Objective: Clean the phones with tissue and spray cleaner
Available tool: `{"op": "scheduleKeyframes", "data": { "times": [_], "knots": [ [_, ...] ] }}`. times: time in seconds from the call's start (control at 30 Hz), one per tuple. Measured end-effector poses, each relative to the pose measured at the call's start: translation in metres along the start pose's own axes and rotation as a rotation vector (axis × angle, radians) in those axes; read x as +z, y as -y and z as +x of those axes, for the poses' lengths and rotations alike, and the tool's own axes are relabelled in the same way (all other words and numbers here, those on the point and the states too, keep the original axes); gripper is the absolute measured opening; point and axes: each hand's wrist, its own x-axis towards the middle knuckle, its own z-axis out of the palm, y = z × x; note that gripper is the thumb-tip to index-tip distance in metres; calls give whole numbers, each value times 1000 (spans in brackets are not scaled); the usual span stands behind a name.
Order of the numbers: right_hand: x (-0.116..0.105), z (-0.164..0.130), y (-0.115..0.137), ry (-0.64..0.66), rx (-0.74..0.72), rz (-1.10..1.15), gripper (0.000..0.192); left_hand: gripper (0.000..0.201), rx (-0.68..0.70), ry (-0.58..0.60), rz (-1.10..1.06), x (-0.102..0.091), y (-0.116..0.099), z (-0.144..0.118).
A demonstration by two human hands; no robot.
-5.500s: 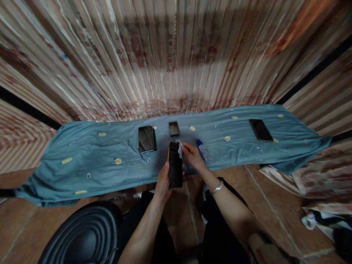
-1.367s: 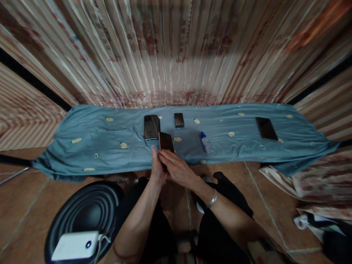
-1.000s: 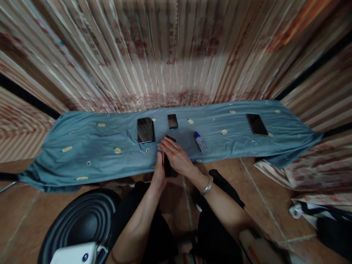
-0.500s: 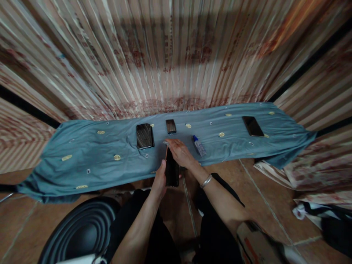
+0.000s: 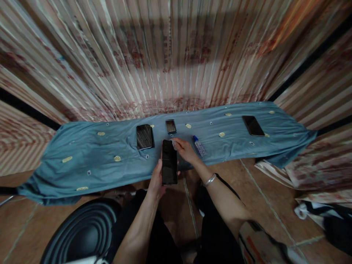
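Your left hand [image 5: 156,179] curls round a phone [image 5: 169,164]; your right hand [image 5: 185,150] pinches a pale scrap [image 5: 173,144] at its upper corner — wiping looks underway, not yet finished.

We look through one camera worn on the head, behind and above the near edge of the table [image 5: 104,146], facing forward and steeply down. Both short edges of the table fit in our wide view, and its far edge slants up toward the right corner. Beyond that edge we face striped curtains [image 5: 154,80]. We are close: our left hand [image 5: 156,179] and right hand [image 5: 185,149] show near mid-frame, with the tiled floor [image 5: 261,216] below the near edge.
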Motion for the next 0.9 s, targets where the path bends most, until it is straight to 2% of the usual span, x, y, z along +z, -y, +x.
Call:
{"op": "scheduleKeyframes", "data": {
  "times": [0.13,0.2,0.27,0.57,0.7,0.9],
  "knots": [
    [11,4,-2,-138,191,522,19,36,8,-9,-73,2,2,5],
    [18,3,-2,-161,300,749,25,33,31,-23,-108,4,3,8],
    [23,-1,-1,-151,357,850,32,31,54,-30,-138,4,4,11],
    [35,-14,0,-154,412,877,45,22,102,-139,-170,5,2,31],
    [39,-22,1,-146,426,856,45,23,66,-158,-163,6,-4,34],
    [42,-40,6,-63,489,810,48,27,54,-219,-179,5,-12,42]
  ]
}}
